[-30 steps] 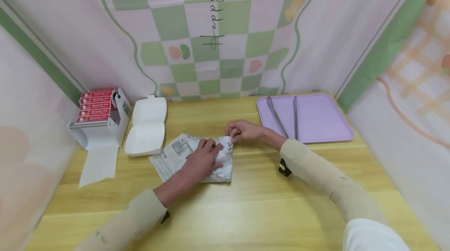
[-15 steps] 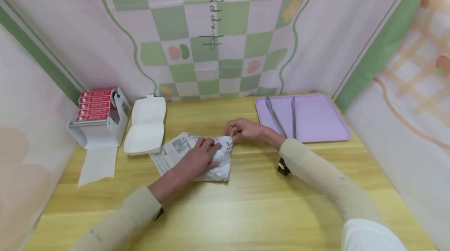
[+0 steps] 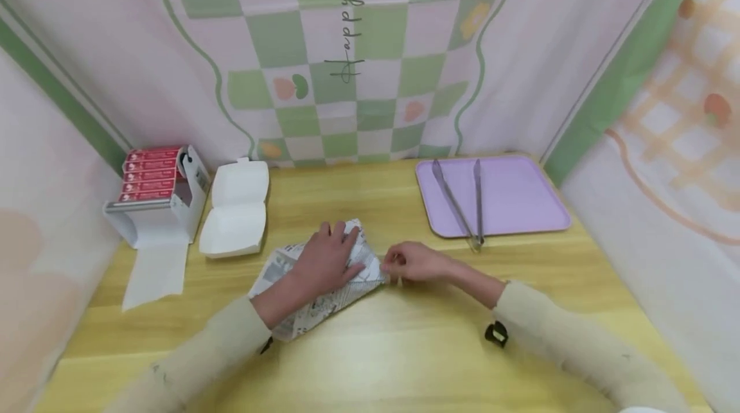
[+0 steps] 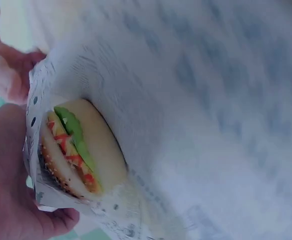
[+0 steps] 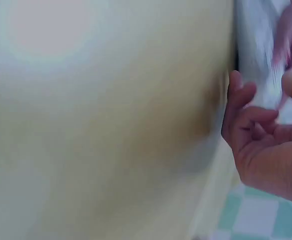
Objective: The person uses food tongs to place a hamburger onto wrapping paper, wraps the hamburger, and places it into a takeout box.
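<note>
A burger [image 4: 80,150] with a sesame bun, lettuce and red sauce shows inside newspaper-print wrapping paper [image 4: 196,150] in the left wrist view. From the head view, the folded paper [image 3: 332,300] lies slanted on the table, partly hidden by my left hand [image 3: 324,262]. That hand holds the packet from above, fingers over its far part and thumb towards the right corner. Right at this corner is my right hand [image 3: 416,262], its fingers bent. In the right wrist view, the thumb and fingers of my right hand [image 5: 266,140] stand apart, the paper close behind them.
A white clamshell box [image 3: 234,230] lies open at the back left. Beside it stands a dispenser [image 3: 164,198] with red-printed rolls and a hanging white strip [image 3: 156,275]. On the right, a purple tray [image 3: 520,194] bears metal tongs [image 3: 478,198], their joined end over its front edge.
The paper packet has turned counterclockwise under my left hand. My right hand has left the upper right corner and moved towards me to the lower right corner.
</note>
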A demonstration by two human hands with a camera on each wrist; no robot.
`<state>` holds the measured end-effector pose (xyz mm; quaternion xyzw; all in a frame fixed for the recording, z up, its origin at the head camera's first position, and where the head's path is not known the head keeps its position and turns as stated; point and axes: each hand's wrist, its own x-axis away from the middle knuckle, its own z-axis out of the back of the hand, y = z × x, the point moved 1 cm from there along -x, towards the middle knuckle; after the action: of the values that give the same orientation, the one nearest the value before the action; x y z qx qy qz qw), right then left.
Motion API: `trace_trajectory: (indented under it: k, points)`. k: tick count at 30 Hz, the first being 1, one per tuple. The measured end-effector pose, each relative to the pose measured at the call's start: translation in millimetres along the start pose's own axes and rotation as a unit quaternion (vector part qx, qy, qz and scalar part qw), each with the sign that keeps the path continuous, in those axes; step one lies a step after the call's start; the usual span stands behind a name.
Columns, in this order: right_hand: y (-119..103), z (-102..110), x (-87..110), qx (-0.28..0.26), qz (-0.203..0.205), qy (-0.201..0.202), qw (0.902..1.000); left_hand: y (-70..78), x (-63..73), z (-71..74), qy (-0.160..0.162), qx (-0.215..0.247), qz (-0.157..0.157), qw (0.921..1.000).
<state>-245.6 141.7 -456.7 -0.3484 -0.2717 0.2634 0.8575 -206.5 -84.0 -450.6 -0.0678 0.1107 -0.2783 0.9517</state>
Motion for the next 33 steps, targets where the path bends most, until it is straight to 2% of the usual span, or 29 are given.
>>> trace_trajectory:
  k: [2,4,7,10,13,15,18,22,26,32,33]
  points:
    - [-1.4,-14.5,6.9,-0.035,-0.016,-0.007,0.9992,4.5,-0.6,1.9,-0.008,-0.012,0.010,0.9999]
    - [-1.5,-21.7,6.3,-0.061,-0.023,0.010,0.9978,6.7,-0.6,5.0,-0.023,-0.001,0.016,0.9996]
    - [-1.9,-23.4,2.9,-0.083,-0.045,0.040,0.9947,3.5,-1.4,9.4,-0.046,0.067,0.017,0.9966]
    - [0.6,-22.1,2.4,-0.084,-0.068,0.052,0.9928,-6.1,-4.1,10.9,-0.058,0.152,0.008,0.9867]
    - [3.2,-19.8,2.1,-0.081,-0.068,0.053,0.9929,-21.0,-9.0,7.8,-0.039,0.221,0.004,0.9745]
    - [4.8,-17.8,0.7,-0.078,-0.058,0.049,0.9941,-31.1,-13.1,4.3,-0.025,0.258,0.017,0.9657]
    - [6.7,-14.2,-2.1,-0.077,-0.040,0.033,0.9956,-44.5,-20.2,-3.5,-0.039,0.320,0.049,0.9453]
    - [10.1,-9.9,-6.5,-0.070,-0.020,0.016,0.9972,-59.1,-28.7,-17.3,-0.106,0.396,0.073,0.9092]
    - [12.6,-5.7,-10.2,-0.064,-0.012,0.012,0.9978,-68.7,-35.0,-28.4,-0.156,0.451,0.100,0.8732]
    - [13.4,-0.4,-13.9,-0.071,0.005,0.018,0.9973,-75.3,-35.1,-39.8,-0.181,0.542,0.133,0.8095]
    - [13.3,0.5,-14.4,-0.073,0.006,0.018,0.9972,-76.0,-34.6,-40.8,-0.182,0.552,0.134,0.8025]
